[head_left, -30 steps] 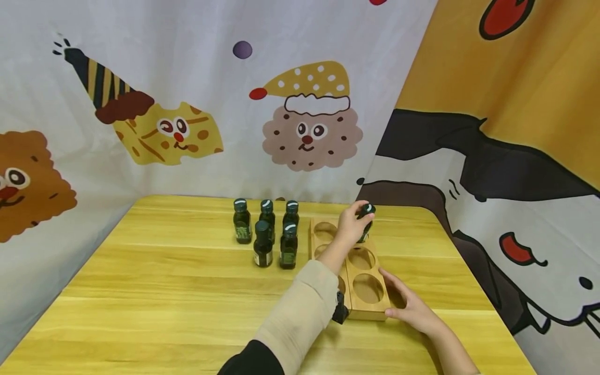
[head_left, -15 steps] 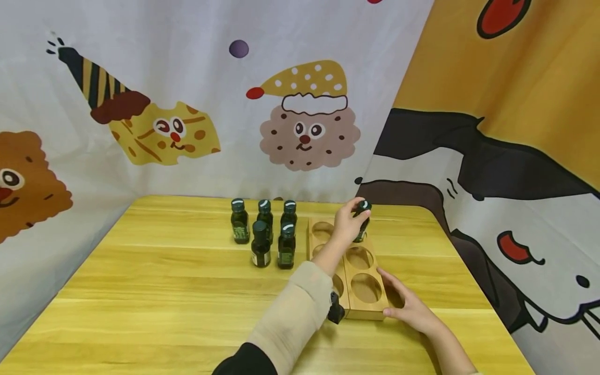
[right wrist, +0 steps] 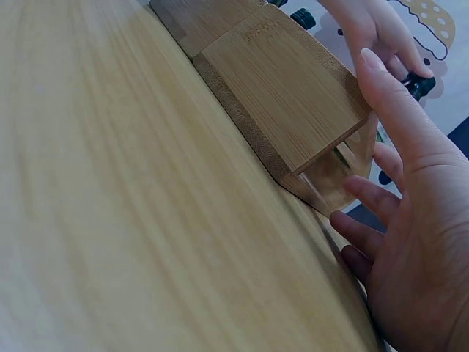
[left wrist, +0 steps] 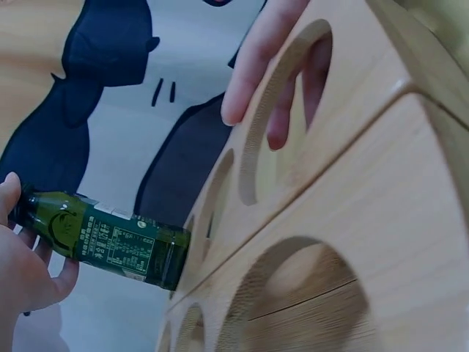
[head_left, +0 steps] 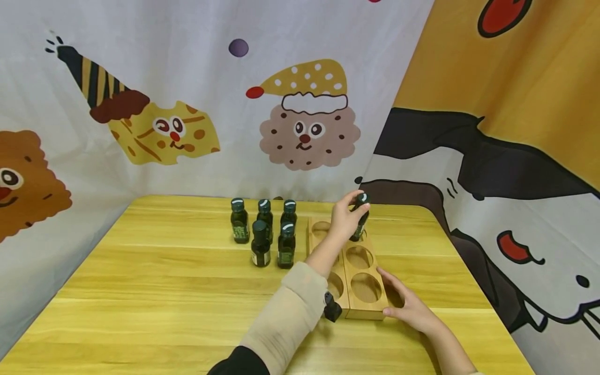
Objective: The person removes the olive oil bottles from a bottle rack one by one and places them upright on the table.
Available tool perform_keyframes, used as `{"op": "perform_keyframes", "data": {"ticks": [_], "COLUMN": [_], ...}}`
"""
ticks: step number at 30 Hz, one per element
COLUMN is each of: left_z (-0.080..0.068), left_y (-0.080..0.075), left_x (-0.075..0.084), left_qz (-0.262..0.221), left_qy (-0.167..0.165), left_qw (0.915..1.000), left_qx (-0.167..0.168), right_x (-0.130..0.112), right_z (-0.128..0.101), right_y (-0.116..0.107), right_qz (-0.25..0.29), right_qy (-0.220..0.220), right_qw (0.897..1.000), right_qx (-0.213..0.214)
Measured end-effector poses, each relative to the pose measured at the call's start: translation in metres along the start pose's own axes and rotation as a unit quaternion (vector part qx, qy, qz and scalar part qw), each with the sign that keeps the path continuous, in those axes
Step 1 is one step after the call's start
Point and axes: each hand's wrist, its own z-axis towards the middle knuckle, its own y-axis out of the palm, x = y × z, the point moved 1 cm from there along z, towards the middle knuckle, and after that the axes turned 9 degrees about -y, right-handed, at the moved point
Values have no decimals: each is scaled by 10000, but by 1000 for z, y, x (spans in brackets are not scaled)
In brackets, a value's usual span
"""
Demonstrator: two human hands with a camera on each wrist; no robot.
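Observation:
My left hand (head_left: 344, 221) grips a dark green glass bottle (left wrist: 113, 238) by its capped neck. The bottle stands nearly upright at the far right hole of a wooden rack (head_left: 365, 314), which has round holes in two rows. Its base is level with the rack's top in the left wrist view; whether it has entered the hole I cannot tell. My right hand (head_left: 412, 307) rests against the rack's near right side, thumb by the front corner and fingers spread along the side. In the right wrist view its fingers (right wrist: 374, 198) are loosely bent beside the rack's opening.
Left of the rack stand several similar dark bottles (head_left: 286, 250) with dark caps. All rest on a yellow wood-grain table (head_left: 164, 291). A cartoon-printed curtain (head_left: 197, 62) hangs behind the table and along its right side. A small black device (head_left: 332, 307) sits at the left wrist.
My left hand and the bottle have shifted slightly up and to the left over the rack. The right hand stays against the rack, and the standing bottles keep their places.

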Motion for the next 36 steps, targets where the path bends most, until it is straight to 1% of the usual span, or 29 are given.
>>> {"op": "perform_keyframes", "data": {"ticks": [4, 10, 16, 22, 26, 32, 36], "left_z": [-3, -8, -14, -20, -23, -29, -32], "left_y": [-4, -10, -17, -25, -31, -42, -53], "left_x": [8, 18, 30, 43, 50, 59, 66], "left_qz": [-55, -189, -402, -397, -371, -334, -317], "left_qy": [123, 244, 470, 831, 1013, 1164, 1199], "left_qw": [9999, 9995, 9981, 9957, 9942, 9926, 9922], "left_qx": [7, -7, -50, -94, -26, 96, 109], "right_x": [-1, 1, 6, 4, 4, 6, 5], "right_z": [0, 0, -1, -1, -1, -1, -1], "right_y": [0, 0, 0, -1, 0, 0, 0], "right_qz": [6, 215, 286, 265, 256, 167, 180], "right_qy": [4, -102, -25, 40, 62, 25, 39], "right_qw": [10000, 9997, 9996, 9996, 9996, 9999, 9998], "right_qx": [10, -42, -45, -46, -26, -29, -26]}}
